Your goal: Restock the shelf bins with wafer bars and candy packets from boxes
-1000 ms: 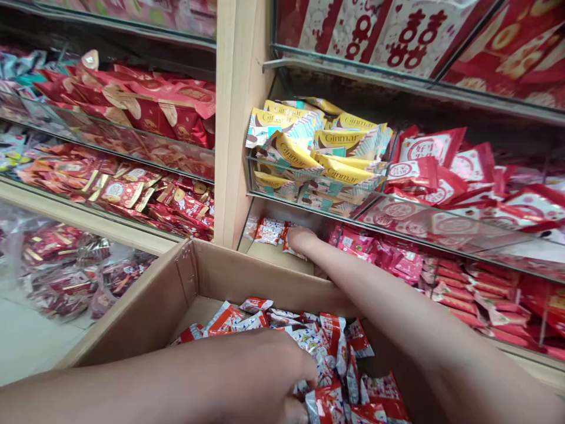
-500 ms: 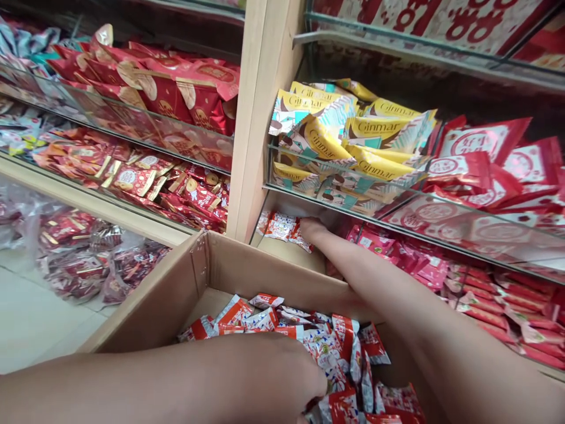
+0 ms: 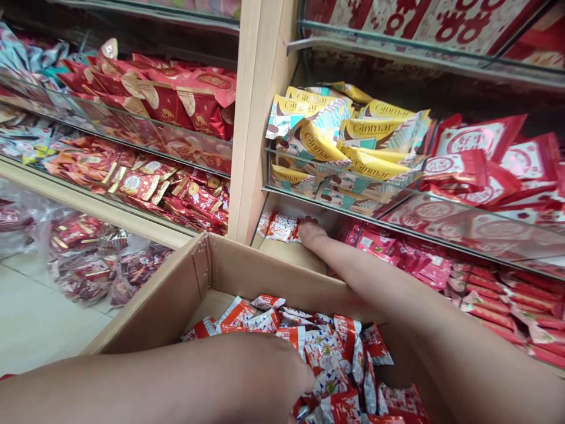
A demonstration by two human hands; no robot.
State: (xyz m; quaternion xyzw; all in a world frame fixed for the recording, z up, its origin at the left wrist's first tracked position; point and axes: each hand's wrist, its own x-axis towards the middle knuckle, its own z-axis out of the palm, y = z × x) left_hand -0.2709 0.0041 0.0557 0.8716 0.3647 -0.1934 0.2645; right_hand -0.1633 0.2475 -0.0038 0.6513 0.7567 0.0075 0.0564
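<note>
My left hand [image 3: 282,368] reaches down into a cardboard box [image 3: 265,262]. Its fingers curl in among small red-and-white snack packets [image 3: 329,353], and most fingertips are hidden. Across the box's far wall, my right hand [image 3: 312,231] extends onto the low shelf floor [image 3: 289,252]. Bent fingers there meet the right end of a snack packet [image 3: 282,227] in a short row of the same kind; the palm side cannot be seen.
Yellow Ginmar packets [image 3: 373,126] fill the glass-fronted shelf above my right hand. Red-and-white packets [image 3: 468,141] and pink packets [image 3: 397,250] lie further right. A wooden post [image 3: 251,118] divides the shelving. Clear bags of snacks [image 3: 88,265] sit on the floor at left.
My right hand has shifted slightly, and the packet at its fingers, tilted before, now sits more in line with the row. My left hand has moved a little left within the box.
</note>
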